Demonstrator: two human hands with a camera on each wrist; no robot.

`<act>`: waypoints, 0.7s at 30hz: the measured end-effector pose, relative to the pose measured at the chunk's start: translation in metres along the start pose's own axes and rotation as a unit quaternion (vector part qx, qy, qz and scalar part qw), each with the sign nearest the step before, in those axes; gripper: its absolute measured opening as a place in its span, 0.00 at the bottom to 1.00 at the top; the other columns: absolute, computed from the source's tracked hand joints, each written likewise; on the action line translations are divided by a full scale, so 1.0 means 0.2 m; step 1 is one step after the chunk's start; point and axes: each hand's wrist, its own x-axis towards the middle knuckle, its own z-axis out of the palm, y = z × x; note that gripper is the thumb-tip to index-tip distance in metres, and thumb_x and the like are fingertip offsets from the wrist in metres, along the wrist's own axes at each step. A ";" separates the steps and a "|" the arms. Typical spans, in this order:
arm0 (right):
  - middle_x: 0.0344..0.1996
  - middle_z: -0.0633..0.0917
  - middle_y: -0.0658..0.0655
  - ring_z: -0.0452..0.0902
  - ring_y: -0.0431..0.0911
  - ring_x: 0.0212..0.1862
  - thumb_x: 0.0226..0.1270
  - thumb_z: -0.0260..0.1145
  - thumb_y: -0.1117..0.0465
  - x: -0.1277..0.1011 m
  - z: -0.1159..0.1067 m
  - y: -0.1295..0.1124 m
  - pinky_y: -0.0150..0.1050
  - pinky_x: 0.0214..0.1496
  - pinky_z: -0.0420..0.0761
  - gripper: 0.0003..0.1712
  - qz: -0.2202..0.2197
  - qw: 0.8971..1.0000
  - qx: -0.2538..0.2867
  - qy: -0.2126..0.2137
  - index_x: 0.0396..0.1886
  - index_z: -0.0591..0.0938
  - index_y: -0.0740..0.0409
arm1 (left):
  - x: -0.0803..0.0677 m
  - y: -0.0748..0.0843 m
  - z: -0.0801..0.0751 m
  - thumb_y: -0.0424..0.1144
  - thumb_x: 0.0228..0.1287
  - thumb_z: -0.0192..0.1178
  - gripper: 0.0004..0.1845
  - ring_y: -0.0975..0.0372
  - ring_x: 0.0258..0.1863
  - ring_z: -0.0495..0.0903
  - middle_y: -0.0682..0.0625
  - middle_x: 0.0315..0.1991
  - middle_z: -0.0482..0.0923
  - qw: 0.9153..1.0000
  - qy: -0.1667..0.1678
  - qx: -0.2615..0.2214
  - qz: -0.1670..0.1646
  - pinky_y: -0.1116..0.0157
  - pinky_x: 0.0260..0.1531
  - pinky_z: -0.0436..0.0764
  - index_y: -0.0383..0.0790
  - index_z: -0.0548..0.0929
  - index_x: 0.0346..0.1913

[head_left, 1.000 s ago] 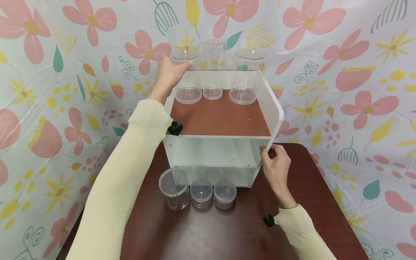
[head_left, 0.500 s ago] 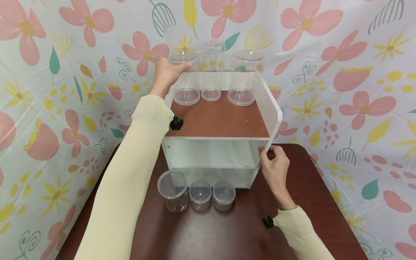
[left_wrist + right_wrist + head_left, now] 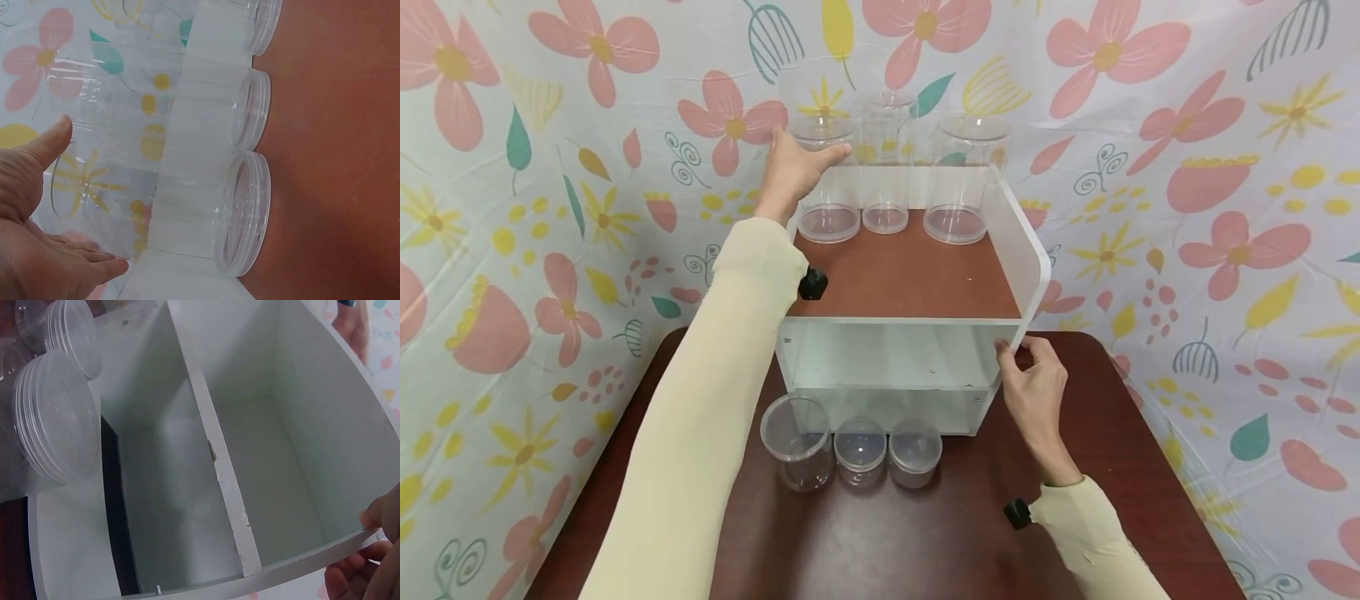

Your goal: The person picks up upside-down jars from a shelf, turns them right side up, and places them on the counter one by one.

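My left hand (image 3: 793, 171) curls around the leftmost clear jar (image 3: 827, 187), which stands upside down on the brown top of the white shelf unit (image 3: 1033, 258), at its back left corner beside two more inverted jars (image 3: 958, 179). My right hand (image 3: 1037, 392) pinches the unit's front right edge. Three small lidded tubs (image 3: 857, 450) sit on the dark table (image 3: 925, 542) before it.

My left hand (image 3: 792, 171) is raised far forward on a nearly straight, cream-sleeved arm, thumb out and fingers (image 3: 94, 267) loosely curved, while my right hand (image 3: 1037, 392) sits lower and nearer, wrist bent, its fingers (image 3: 350, 575) curled in a pinch.
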 end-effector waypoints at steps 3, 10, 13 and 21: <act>0.33 0.83 0.65 0.78 0.56 0.34 0.66 0.73 0.67 0.00 0.00 -0.01 0.27 0.35 0.68 0.09 0.002 1.000 0.001 -0.001 0.38 0.85 0.71 | 0.00 0.00 0.00 0.62 0.64 0.68 0.63 0.65 0.80 0.47 0.54 0.84 0.41 1.000 0.013 0.000 0.002 0.67 0.74 0.56 0.48 0.33 0.84; 0.33 0.83 0.66 0.77 0.54 0.34 0.66 0.73 0.67 0.00 0.01 -0.01 0.28 0.35 0.68 0.09 -0.003 1.000 0.005 -0.002 0.38 0.85 0.72 | -0.01 -0.01 -0.02 0.63 0.62 0.69 0.61 0.64 0.79 0.52 0.54 0.83 0.46 1.000 0.023 -0.001 0.014 0.67 0.72 0.61 0.46 0.40 0.84; 0.33 0.83 0.66 0.77 0.55 0.34 0.66 0.72 0.67 0.00 0.01 0.00 0.29 0.35 0.68 0.09 -0.006 1.000 0.008 -0.002 0.38 0.85 0.72 | -0.03 -0.02 -0.04 0.63 0.61 0.69 0.62 0.64 0.78 0.54 0.55 0.83 0.46 1.000 0.012 -0.013 0.017 0.66 0.73 0.61 0.47 0.40 0.84; 0.33 0.84 0.65 0.76 0.49 0.34 0.66 0.73 0.66 0.00 0.00 0.00 0.30 0.36 0.69 0.09 0.002 1.000 0.005 -0.001 0.38 0.85 0.71 | -0.12 -0.03 -0.11 0.63 0.60 0.70 0.60 0.65 0.76 0.55 0.54 0.80 0.52 0.997 -0.014 -0.068 0.037 0.64 0.73 0.59 0.49 0.44 0.84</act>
